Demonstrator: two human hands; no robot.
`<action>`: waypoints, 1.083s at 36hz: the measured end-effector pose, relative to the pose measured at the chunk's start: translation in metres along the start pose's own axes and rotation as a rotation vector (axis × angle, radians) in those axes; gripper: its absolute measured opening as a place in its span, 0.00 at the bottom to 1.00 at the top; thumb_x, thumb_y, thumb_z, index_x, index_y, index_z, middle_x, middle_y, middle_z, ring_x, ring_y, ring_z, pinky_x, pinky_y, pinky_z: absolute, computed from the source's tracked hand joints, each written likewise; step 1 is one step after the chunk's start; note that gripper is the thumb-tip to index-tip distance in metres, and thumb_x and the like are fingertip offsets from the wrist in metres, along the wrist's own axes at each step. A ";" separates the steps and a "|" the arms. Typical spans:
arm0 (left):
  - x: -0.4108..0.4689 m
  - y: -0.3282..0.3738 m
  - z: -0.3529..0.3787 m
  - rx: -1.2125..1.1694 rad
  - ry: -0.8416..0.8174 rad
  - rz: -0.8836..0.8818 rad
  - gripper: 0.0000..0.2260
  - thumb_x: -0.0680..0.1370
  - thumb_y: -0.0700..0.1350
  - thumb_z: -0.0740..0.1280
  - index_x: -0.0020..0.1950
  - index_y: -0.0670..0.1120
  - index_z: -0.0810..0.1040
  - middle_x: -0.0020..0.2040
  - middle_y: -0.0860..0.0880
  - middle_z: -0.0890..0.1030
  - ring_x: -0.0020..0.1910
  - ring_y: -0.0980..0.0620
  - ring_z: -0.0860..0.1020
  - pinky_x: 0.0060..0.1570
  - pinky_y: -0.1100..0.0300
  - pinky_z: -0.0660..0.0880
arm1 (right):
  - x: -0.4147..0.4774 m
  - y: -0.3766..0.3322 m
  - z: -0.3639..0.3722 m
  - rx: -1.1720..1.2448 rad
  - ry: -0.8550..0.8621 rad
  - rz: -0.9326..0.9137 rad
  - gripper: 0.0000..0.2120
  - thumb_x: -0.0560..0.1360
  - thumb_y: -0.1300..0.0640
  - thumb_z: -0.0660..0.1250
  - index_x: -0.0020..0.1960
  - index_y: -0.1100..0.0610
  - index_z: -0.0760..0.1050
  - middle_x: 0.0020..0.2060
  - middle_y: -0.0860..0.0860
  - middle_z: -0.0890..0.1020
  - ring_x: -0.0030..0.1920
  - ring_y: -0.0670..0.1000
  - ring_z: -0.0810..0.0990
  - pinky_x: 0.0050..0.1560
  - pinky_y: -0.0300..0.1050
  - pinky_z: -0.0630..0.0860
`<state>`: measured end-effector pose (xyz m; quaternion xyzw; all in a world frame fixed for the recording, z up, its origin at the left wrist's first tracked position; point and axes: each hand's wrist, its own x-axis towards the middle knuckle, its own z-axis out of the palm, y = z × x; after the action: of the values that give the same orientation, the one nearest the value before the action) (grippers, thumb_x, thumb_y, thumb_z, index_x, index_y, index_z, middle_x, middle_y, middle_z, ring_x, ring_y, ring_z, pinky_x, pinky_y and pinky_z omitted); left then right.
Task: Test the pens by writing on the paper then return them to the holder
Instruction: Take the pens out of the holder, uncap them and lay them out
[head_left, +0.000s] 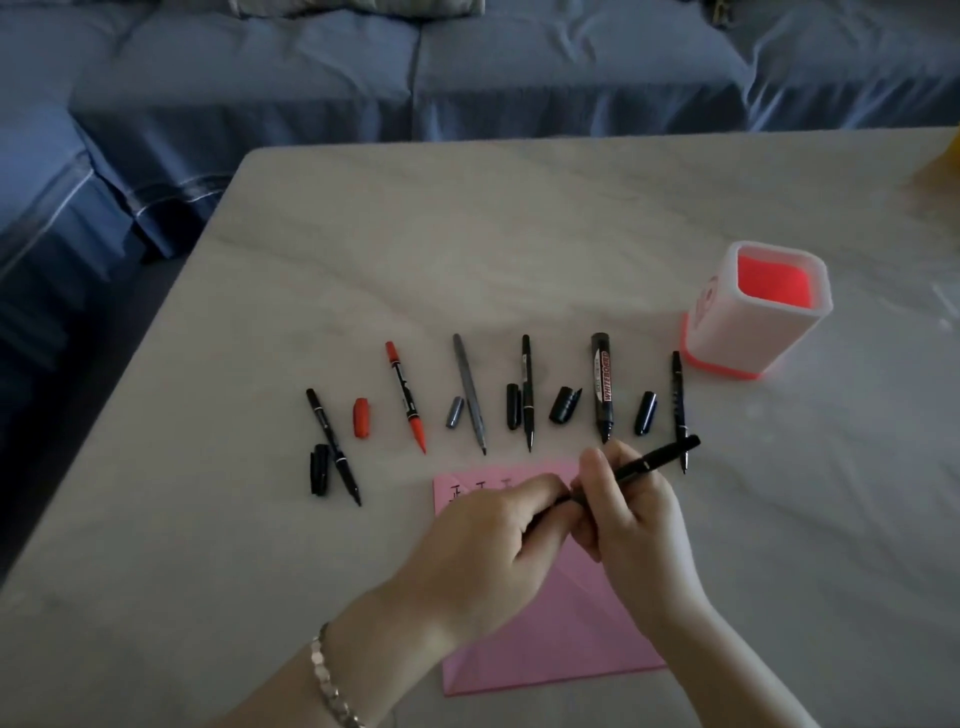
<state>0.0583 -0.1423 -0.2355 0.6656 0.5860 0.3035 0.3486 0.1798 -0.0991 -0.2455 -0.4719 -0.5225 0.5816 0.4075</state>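
Observation:
Both hands meet over the pink paper (550, 639), which has a few written marks near its top edge. My right hand (631, 512) grips a black pen (652, 461) whose far end points up and right. My left hand (491, 540) pinches the pen's near end, which its fingers hide. Several uncapped pens lie in a row beyond the paper, each with its cap beside it: a black pen (332, 446), a red pen (406, 397), a grey pen (469, 392), a black pen (528, 391), a whiteboard marker (601, 387) and a thin black pen (679, 410). The white and red holder (758, 312) stands at the right.
The pale marble table (467, 249) ends at the left and far sides, with a blue sofa (363, 78) behind it. A yellow object (948, 161) shows at the right border. Loose caps (362, 417) lie between the pens.

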 end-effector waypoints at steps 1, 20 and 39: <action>-0.002 0.001 0.000 -0.012 0.007 -0.003 0.09 0.79 0.50 0.58 0.43 0.50 0.75 0.27 0.49 0.73 0.25 0.52 0.68 0.28 0.59 0.68 | -0.001 0.000 0.000 0.014 -0.011 -0.013 0.17 0.78 0.61 0.58 0.31 0.60 0.62 0.16 0.48 0.66 0.18 0.43 0.63 0.20 0.33 0.61; -0.030 -0.043 -0.055 0.093 0.054 -0.344 0.06 0.80 0.52 0.52 0.47 0.52 0.64 0.30 0.49 0.67 0.26 0.54 0.64 0.32 0.56 0.64 | 0.015 0.001 0.004 0.054 0.131 -0.066 0.14 0.78 0.62 0.56 0.34 0.57 0.68 0.17 0.49 0.69 0.19 0.44 0.63 0.20 0.34 0.61; -0.079 -0.114 -0.078 0.638 0.527 -0.358 0.13 0.71 0.37 0.71 0.55 0.42 0.78 0.48 0.42 0.76 0.48 0.42 0.72 0.47 0.48 0.72 | -0.012 0.030 -0.009 -0.220 -0.010 -0.173 0.16 0.74 0.68 0.62 0.41 0.47 0.79 0.37 0.47 0.84 0.35 0.46 0.81 0.36 0.34 0.77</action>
<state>-0.0795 -0.2041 -0.2839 0.5278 0.8250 0.2017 0.0120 0.1914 -0.1121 -0.2741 -0.4641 -0.6237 0.4860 0.3992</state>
